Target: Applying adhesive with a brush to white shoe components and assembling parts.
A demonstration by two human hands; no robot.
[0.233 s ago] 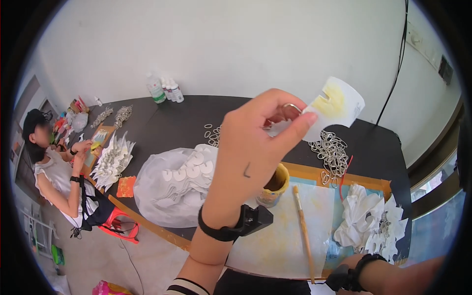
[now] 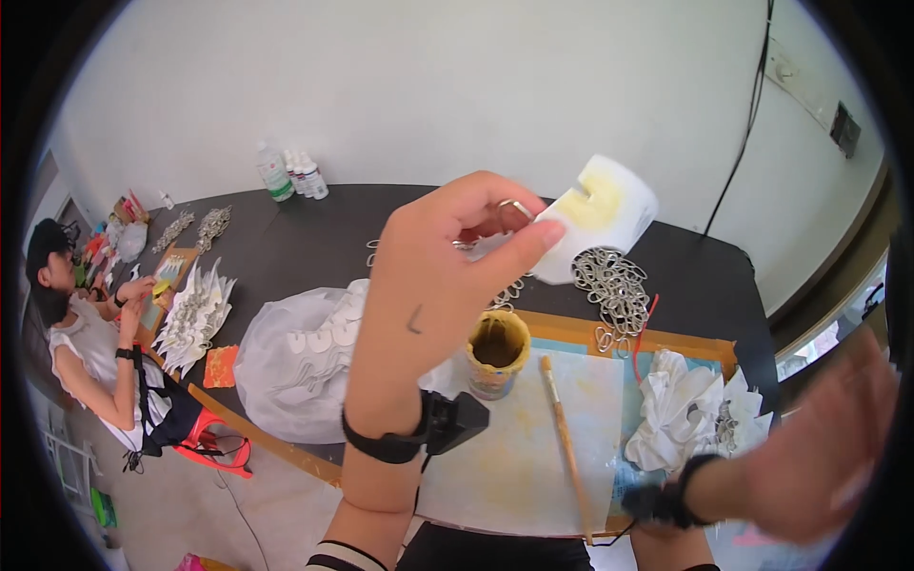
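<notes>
My left hand (image 2: 447, 271) is raised over the table, its thumb and fingers pinching a white notched piece of sheet material (image 2: 624, 205) with a yellow smear beside the notch. A silver metal loop (image 2: 515, 206) shows at the same fingers; whether it is held or worn I cannot tell. At the right edge my right hand (image 2: 824, 443) is smeared by motion, and its fingers cannot be made out. Below the left hand are a yellow-crusted pot (image 2: 497, 366) and a wooden-handled brush (image 2: 564, 433), the brush lying on a stained white sheet (image 2: 476, 476).
Silver loops (image 2: 611, 290) lie heaped behind the sheet, near a red strip (image 2: 645, 333). Crumpled white material (image 2: 671, 419) sits at the right. A filmy bag (image 2: 271, 381) holds white cut pieces. Bottles (image 2: 276, 171) stand by the wall. Another person (image 2: 90, 352) works at the far left.
My right hand has swung up into view at the right, blurred. The whole scene has shifted left in the picture; my left hand keeps its pinch on the white piece.
</notes>
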